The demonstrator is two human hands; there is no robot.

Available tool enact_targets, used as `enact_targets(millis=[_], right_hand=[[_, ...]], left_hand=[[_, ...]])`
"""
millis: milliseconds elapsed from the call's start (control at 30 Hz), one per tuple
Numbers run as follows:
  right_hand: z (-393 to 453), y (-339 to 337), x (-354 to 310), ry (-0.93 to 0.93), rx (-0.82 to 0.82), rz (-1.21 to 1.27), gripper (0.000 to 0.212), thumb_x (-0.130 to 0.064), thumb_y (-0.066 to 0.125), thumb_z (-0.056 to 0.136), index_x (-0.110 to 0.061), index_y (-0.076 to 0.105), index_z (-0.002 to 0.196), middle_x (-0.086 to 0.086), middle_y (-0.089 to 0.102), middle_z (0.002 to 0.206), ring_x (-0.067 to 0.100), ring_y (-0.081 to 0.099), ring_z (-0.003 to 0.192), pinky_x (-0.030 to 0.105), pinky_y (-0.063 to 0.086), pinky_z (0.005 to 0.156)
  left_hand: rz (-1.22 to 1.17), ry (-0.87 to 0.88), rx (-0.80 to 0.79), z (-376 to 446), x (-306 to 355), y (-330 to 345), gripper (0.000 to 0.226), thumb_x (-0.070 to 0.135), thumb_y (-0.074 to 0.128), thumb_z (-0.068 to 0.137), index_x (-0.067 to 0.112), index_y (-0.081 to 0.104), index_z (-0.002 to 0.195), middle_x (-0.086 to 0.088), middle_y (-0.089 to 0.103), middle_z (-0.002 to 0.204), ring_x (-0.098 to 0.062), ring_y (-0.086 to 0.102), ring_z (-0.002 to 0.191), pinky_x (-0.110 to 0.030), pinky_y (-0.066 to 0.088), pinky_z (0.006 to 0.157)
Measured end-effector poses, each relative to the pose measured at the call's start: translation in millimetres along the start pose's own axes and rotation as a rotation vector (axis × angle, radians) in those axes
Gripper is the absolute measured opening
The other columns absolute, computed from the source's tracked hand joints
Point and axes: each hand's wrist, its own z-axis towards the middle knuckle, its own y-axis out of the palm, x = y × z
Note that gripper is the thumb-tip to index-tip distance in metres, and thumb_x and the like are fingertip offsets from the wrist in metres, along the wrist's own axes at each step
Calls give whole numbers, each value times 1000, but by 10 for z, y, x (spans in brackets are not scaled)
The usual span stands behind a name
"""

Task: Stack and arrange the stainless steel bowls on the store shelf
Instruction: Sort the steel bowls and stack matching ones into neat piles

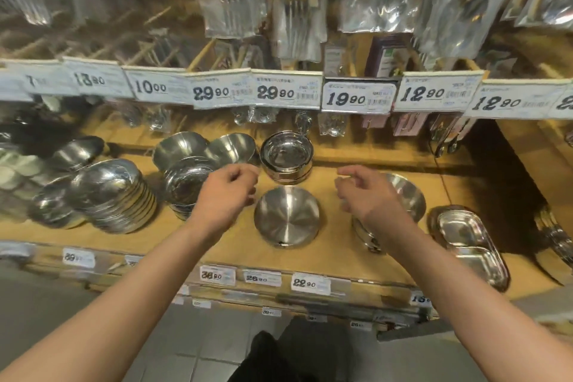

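Centrally on the wooden shelf (328, 245) sits a shiny upturned bowl (286, 216), its flat base up. Behind it stands a short bowl stack (286, 153). Left hand (228, 192) and right hand (361, 192) hover beside it, fingers loosely curled, holding nothing. Right forearm hides part of another bowl (406, 195).

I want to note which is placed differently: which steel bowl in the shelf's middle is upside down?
The bowl at the front, between the left hand and right hand: its flat base faces up. The stacked bowls behind it open upward.
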Motion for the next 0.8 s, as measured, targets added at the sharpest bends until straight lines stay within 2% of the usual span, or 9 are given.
enact_targets(millis=[100, 233, 300, 400, 467, 567, 667, 733, 800], right_hand=[[120, 306, -1, 71, -60, 13, 32, -33, 61, 94, -27, 62, 126, 2, 69, 114, 18, 66, 98, 45, 55, 97], [384, 663, 22, 100, -31, -15, 37, -35, 60, 94, -14, 61, 124, 4, 67, 111, 30, 65, 109, 50, 52, 102], [560, 817, 53, 116, 30, -25, 37, -37, 60, 95, -10, 61, 120, 5, 70, 107, 31, 66, 107, 43, 53, 96], [857, 1002, 97, 128, 76, -74, 24, -33, 60, 97, -18, 67, 112, -3, 70, 98, 23, 65, 99, 28, 44, 73], [1062, 1105, 120, 161, 109, -123, 23, -31, 60, 97, -16, 66, 113, 3, 69, 107, 23, 61, 97, 27, 42, 78], [1340, 1227, 177, 228, 164, -206, 43, -37, 64, 95, -6, 63, 126, 13, 68, 119, 31, 61, 107, 31, 47, 87], [1504, 1293, 211, 293, 218, -243, 59, -43, 70, 91, -2, 57, 130, 21, 66, 126, 37, 61, 117, 42, 52, 99], [1572, 1300, 221, 354, 246, -263, 54, -37, 74, 89, 1, 60, 124, 20, 68, 119, 34, 67, 104, 41, 55, 87], [1610, 1306, 221, 436, 263, -155, 36, -21, 76, 88, 2, 64, 113, 17, 71, 101, 30, 71, 78, 40, 61, 71]], left_hand=[[-8, -16, 64, -31, -70, -291, 20, 24, 61, 99, 18, 76, 89, -1, 74, 88, -13, 65, 83, -32, 55, 79], [-77, -54, 101, -60, -205, -623, 18, 20, 61, 99, 11, 76, 94, -2, 70, 88, -15, 63, 81, -27, 55, 72], [-127, -61, 115, -35, -263, -845, 17, 20, 61, 99, 18, 78, 95, -4, 74, 89, -12, 67, 78, -25, 59, 69], [-144, -75, 183, 52, -325, -1158, 18, 20, 61, 100, 21, 78, 93, 0, 74, 82, -7, 67, 72, -27, 56, 70], [-133, -88, 179, 130, -375, -1285, 23, 16, 59, 100, 23, 78, 89, 4, 75, 80, -4, 69, 70, -28, 53, 71], [-108, -99, 132, 255, -446, -1389, 31, 12, 56, 99, 26, 79, 84, 8, 77, 82, -2, 69, 72, -25, 53, 71], [-135, -103, 92, 431, -490, -1452, 22, 17, 59, 99, 21, 79, 91, 3, 78, 88, -3, 70, 72, -17, 54, 63], [-147, -103, 74, 573, -503, -1501, 18, 19, 60, 100, 19, 78, 96, 0, 78, 90, -4, 70, 73, -13, 53, 60], [-153, -101, 62, 714, -504, -1554, 17, 19, 60, 100, 20, 77, 97, 3, 78, 88, -5, 71, 72, -13, 52, 59]])
